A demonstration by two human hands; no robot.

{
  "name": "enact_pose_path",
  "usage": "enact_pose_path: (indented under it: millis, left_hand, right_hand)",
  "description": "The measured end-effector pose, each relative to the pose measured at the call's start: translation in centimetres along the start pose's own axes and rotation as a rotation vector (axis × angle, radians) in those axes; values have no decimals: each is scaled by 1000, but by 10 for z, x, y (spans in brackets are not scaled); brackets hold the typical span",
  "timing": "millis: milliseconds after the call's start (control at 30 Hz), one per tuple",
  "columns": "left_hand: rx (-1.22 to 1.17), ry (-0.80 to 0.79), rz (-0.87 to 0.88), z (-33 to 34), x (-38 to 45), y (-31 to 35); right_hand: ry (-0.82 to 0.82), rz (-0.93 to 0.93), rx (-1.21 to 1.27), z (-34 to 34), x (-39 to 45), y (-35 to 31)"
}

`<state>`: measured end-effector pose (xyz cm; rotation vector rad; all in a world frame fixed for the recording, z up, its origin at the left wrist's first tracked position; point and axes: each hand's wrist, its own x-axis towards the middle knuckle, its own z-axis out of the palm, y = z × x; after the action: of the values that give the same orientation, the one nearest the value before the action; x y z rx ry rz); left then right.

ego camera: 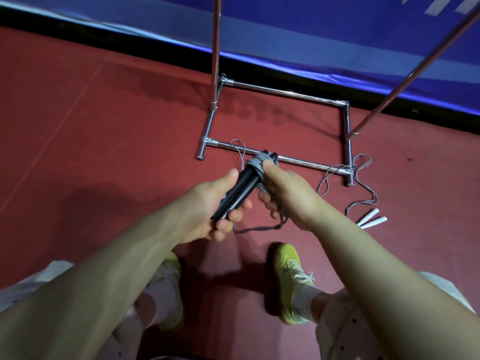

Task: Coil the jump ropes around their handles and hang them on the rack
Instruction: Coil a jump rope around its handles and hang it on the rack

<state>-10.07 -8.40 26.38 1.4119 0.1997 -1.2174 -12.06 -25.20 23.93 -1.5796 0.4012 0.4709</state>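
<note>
Nearest, at six o'clock, two yellow-green shoes (288, 279) stand on the red floor (104, 126), the left one mostly hidden behind a forearm. Just above centre, the left hand (207, 211) curls round the lower end of the black handles (237, 190), fingers wrapped under them. The right hand (283, 193) pinches the grey rope (255, 165) coiled around the handles' upper end, thumb pressed on the coil; a loose length trails down from this hand to the floor. At three o'clock lies a second rope (363, 178), its white handles (371, 218) side by side, its cord looped over a corner of the rack (285, 93). The rack's uprights are cut off at twelve o'clock. Behind it a blue banner (285, 27) carries white lettering at one o'clock, too cropped to read.
</note>
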Motion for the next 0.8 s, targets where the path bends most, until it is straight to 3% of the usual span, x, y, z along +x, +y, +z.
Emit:
enact_pose_path:
  millis: [167, 400, 633, 800]
  left_hand:
    - [112, 108, -4, 4, 5, -2]
    - [310, 286, 47, 1, 15, -2]
    - [1015, 537, 218, -8, 15, -11]
    - [1122, 599, 330, -4, 10, -11]
  right_hand:
    - [-10, 64, -75, -3, -1, 0]
    - [212, -18, -421, 2, -1, 4]
    - [-1, 119, -100, 8, 2, 11]
    - [87, 114, 62, 9, 3, 8]
